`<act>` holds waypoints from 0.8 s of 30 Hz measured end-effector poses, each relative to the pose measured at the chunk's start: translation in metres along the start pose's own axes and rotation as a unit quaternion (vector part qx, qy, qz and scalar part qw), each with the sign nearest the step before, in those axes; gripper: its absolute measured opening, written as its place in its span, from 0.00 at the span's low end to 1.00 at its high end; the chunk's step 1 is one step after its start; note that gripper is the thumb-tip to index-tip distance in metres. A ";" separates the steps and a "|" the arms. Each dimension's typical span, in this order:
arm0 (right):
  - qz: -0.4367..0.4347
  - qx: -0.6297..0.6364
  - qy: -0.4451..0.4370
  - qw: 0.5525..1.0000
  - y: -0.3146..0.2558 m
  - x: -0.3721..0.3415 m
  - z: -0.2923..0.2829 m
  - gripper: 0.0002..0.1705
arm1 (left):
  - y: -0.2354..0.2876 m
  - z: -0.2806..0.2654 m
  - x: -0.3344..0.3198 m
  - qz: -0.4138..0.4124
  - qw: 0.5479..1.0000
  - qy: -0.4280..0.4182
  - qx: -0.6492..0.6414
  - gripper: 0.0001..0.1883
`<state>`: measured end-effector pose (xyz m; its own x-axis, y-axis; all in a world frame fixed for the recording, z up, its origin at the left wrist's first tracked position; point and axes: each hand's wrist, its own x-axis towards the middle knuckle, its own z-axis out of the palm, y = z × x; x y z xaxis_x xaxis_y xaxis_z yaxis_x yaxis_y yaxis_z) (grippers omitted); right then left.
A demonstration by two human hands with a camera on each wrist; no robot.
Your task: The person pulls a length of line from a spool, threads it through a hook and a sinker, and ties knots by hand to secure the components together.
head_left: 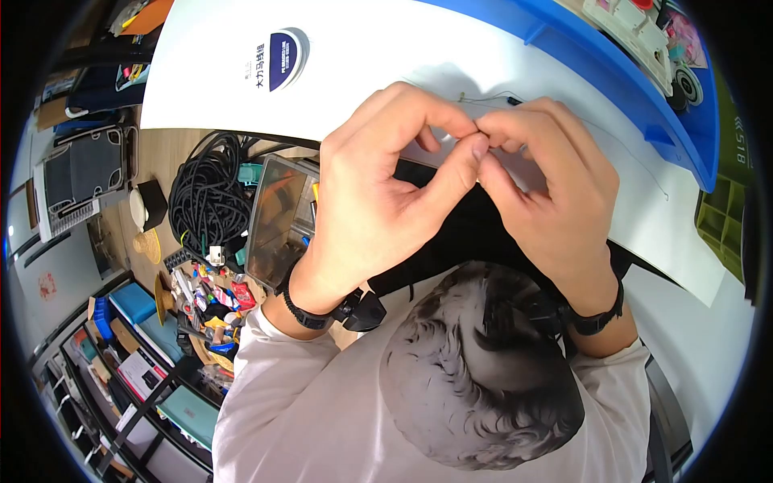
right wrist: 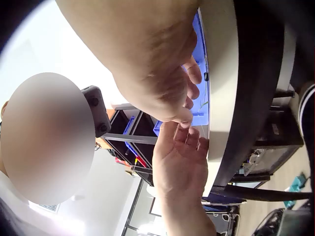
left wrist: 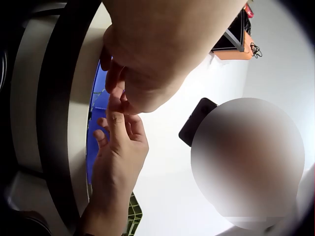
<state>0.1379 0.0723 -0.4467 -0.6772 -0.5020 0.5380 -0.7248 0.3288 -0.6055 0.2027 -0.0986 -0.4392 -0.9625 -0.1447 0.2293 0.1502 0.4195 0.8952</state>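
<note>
Both hands meet fingertip to fingertip above the white table. My left hand [head_left: 386, 169] pinches with thumb and index finger. Opposite it, my right hand [head_left: 555, 173] does the same, the fingertips of both close together. A thin fishing line [head_left: 624, 145] shows beyond the hands and trails right across the table to a small bent end [head_left: 666, 196]. The bit between the fingertips is mostly hidden. Behind the fingers lie a small dark piece [head_left: 514, 101] and a tiny yellowish piece [head_left: 462, 97] on the line. Further left, a round white spool [head_left: 288, 60] has a dark blue label.
A blue tray [head_left: 644, 105] with assorted parts borders the table's far right, beside a green crate [head_left: 725, 217]. Left of the table are a coil of black cable [head_left: 205, 189], a clear plastic box [head_left: 278, 217] and a pile of small colourful items [head_left: 213, 310].
</note>
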 end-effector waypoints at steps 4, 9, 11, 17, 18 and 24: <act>0.021 0.021 -0.013 0.999 0.000 -0.004 -0.001 0.15 | -0.006 -0.004 0.002 0.071 0.997 -0.015 0.020 0.06; 0.031 0.004 -0.011 0.999 0.003 -0.001 -0.003 0.16 | -0.007 -0.009 0.000 0.033 0.999 -0.014 -0.014 0.06; 0.012 -0.031 0.003 0.999 0.002 0.006 -0.005 0.17 | -0.008 -0.012 0.002 0.042 0.999 -0.009 -0.029 0.05; 0.011 -0.072 -0.014 0.997 0.006 0.011 0.009 0.15 | -0.013 -0.019 0.015 0.058 0.998 -0.010 -0.015 0.06; 0.006 -0.078 -0.026 0.997 0.008 0.011 0.009 0.14 | -0.015 -0.023 0.022 0.055 0.998 -0.002 -0.018 0.06; -0.010 -0.076 -0.025 0.997 0.010 0.008 0.011 0.10 | -0.018 -0.029 0.048 0.078 0.980 -0.004 0.182 0.08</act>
<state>0.1260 0.0627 -0.4550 -0.6583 -0.5482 0.5159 -0.7512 0.4345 -0.4968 0.1606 -0.1390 -0.4339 -0.9365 -0.0463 0.3477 0.2067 0.7281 0.6536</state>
